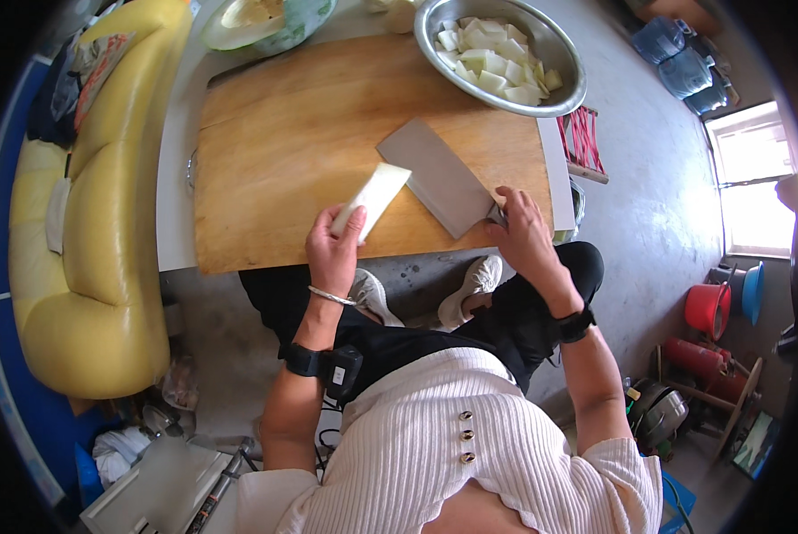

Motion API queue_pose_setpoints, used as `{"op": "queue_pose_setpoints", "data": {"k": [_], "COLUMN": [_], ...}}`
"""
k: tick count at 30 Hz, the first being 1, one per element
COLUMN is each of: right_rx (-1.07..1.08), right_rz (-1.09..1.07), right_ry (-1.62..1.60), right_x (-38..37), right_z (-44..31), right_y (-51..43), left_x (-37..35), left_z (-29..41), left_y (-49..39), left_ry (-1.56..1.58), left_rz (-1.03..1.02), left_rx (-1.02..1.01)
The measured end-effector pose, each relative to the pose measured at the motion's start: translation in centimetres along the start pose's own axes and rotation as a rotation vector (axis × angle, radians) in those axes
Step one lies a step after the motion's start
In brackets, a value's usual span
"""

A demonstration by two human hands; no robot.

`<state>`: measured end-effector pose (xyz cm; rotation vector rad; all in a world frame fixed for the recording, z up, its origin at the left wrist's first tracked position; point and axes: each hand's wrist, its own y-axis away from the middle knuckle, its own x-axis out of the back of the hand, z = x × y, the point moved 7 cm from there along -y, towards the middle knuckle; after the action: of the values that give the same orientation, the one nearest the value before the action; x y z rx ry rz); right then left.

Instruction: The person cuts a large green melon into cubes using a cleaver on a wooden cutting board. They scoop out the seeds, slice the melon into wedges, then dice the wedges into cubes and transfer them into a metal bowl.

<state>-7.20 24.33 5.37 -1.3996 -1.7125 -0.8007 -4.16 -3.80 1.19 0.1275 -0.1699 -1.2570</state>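
Observation:
My left hand [334, 243] holds a pale, thick strip of melon [379, 193] above the near edge of a wooden cutting board [292, 147]. To its right a broad cleaver [439, 177] lies flat or nearly flat over the board, its blade pointing up and left. My right hand [522, 227] is at the cleaver's handle, which is mostly hidden by the fingers; how firmly they close on it is unclear. A steel bowl [576, 80] with many cut pale melon pieces [496, 57] overlaps the board's far right corner. Beyond the board's far left lies a cut green-skinned melon [299, 27].
The board rests on a white table [175, 220]. A yellow sofa [115, 267] stands at the left. A stool with red straps [582, 140] is beside the table's right edge. Farther right are blue water jugs [686, 70], a red basin [706, 310] and fire extinguishers [692, 357].

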Motion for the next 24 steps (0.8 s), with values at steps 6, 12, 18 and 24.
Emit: {"op": "queue_pose_setpoints", "data": {"k": [6, 12, 18, 24], "right_rx": [-0.015, 0.07, -0.001, 0.028], "right_rz": [-0.176, 0.132, 0.008, 0.056], "right_ry": [-0.208, -0.296, -0.199, -0.116], "right_x": [3.0, 6.0, 3.9, 3.9], "right_z": [-0.5, -3.9, -3.4, -2.1], "right_y": [0.3, 0.9, 0.2, 0.2], "left_x": [-0.4, -3.7, -3.5, -4.6], "left_z": [5.3, 5.3, 4.9, 4.4], "left_y": [0.2, 0.7, -1.7, -2.3], "left_ry": [-0.852, -0.879, -0.675, -0.616], "left_rz": [0.062, -0.211, -0.241, -0.498], "left_rx": [-0.683, -0.935, -0.77, -0.662]}}
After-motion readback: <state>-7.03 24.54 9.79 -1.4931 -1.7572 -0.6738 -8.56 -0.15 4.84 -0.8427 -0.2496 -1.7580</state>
